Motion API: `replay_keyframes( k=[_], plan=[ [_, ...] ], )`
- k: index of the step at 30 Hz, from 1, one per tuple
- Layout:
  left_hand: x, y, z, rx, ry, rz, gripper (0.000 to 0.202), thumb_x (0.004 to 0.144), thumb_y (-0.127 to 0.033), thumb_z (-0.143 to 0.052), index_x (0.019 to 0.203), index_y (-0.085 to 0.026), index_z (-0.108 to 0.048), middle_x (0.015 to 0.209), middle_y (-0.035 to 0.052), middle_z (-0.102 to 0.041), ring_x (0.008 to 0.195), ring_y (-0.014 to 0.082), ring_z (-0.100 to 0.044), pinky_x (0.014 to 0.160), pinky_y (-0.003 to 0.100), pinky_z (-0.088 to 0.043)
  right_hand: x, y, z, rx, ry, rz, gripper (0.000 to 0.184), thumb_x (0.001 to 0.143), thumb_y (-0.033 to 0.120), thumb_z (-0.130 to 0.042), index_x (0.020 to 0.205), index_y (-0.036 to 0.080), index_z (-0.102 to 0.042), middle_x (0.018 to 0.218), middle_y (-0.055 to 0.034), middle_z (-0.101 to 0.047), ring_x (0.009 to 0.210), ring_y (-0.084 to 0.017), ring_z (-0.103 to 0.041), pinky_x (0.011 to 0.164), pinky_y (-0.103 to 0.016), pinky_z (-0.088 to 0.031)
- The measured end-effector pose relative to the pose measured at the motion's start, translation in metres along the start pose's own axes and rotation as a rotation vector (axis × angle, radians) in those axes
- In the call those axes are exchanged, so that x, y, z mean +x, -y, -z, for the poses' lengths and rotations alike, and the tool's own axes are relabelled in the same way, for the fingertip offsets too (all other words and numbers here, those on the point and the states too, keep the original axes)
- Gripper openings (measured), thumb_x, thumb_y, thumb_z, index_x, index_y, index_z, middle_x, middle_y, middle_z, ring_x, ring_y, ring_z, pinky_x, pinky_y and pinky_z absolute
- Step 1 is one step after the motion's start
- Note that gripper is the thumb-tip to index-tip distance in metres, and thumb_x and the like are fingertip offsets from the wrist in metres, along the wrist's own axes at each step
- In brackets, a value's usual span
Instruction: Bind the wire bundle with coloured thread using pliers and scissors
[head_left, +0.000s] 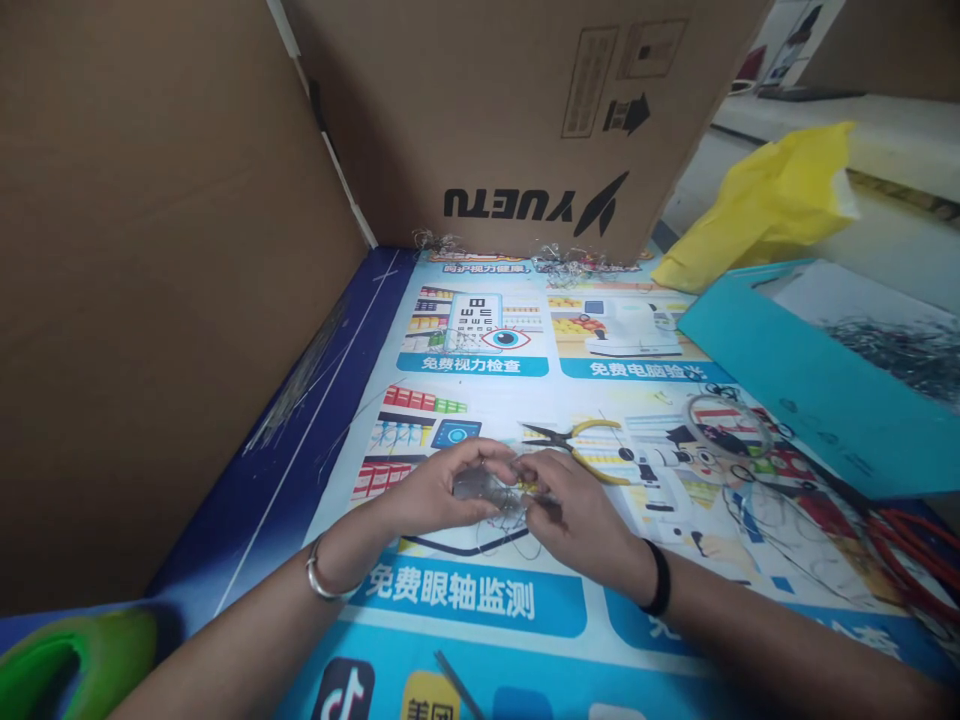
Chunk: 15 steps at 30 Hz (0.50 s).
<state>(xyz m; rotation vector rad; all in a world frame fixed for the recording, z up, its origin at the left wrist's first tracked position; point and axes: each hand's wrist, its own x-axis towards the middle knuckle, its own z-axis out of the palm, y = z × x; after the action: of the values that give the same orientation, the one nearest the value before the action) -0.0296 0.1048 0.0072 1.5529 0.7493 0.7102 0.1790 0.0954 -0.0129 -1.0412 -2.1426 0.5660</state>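
Over the middle of the printed sheet, my left hand and my right hand meet with fingers curled and fingertips pinched close together. Between them is a tangle of thin silvery wire, with loose strands looping below the fingers. Its exact shape is too fine to make out. A greyish patch shows inside the curve of my left hand, and a small yellow bit sits at the fingertips of my right hand. Just beyond my right hand lie pliers with dark jaws and yellow handles, touched by neither hand.
Cardboard panels stand at the left and back. At right are a teal box of wire pieces, a yellow bag, a clear ring-shaped coil and red cord. Wire scraps lie at the back; green tape, front left.
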Motion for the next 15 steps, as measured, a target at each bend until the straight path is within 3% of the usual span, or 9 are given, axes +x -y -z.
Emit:
replay_keyframes(
  k=[5, 11, 15],
  plan=[
    [-0.002, -0.004, 0.004, 0.147, 0.015, -0.009, 0.054, 0.075, -0.015, -0.066, 0.124, -0.024, -0.045, 0.108, 0.0083, -0.062, 0.106, 0.0222, -0.056, 0.093, 0.04, -0.043, -0.001, 0.0, -0.001, -0.031, -0.012, 0.01, 0.032, 0.073, 0.012, -0.05, 0.105, 0.018, -0.05, 0.095, -0.0104, -0.06, 0.087, -0.023, -0.057, 0.074, -0.038, -0.049],
    [0.001, -0.017, 0.002, 0.456, -0.015, -0.083, 0.032, 0.074, -0.013, -0.065, 0.103, -0.025, -0.061, 0.111, 0.0067, -0.06, 0.115, 0.0245, -0.048, 0.097, 0.042, -0.038, -0.001, -0.001, -0.002, -0.033, -0.007, -0.001, 0.034, 0.073, 0.013, -0.05, 0.107, 0.017, -0.05, 0.097, -0.0107, -0.06, 0.091, -0.024, -0.057, 0.076, -0.039, -0.05],
    [0.001, -0.02, -0.005, 0.609, 0.006, -0.14, 0.029, 0.079, -0.009, -0.054, 0.102, -0.026, -0.062, 0.101, 0.004, -0.061, 0.105, 0.0222, -0.05, 0.095, 0.041, -0.036, -0.001, -0.001, -0.002, -0.033, -0.002, -0.011, 0.033, 0.073, 0.014, -0.05, 0.107, 0.017, -0.051, 0.099, -0.0112, -0.059, 0.092, -0.025, -0.056, 0.079, -0.041, -0.049]
  ],
)
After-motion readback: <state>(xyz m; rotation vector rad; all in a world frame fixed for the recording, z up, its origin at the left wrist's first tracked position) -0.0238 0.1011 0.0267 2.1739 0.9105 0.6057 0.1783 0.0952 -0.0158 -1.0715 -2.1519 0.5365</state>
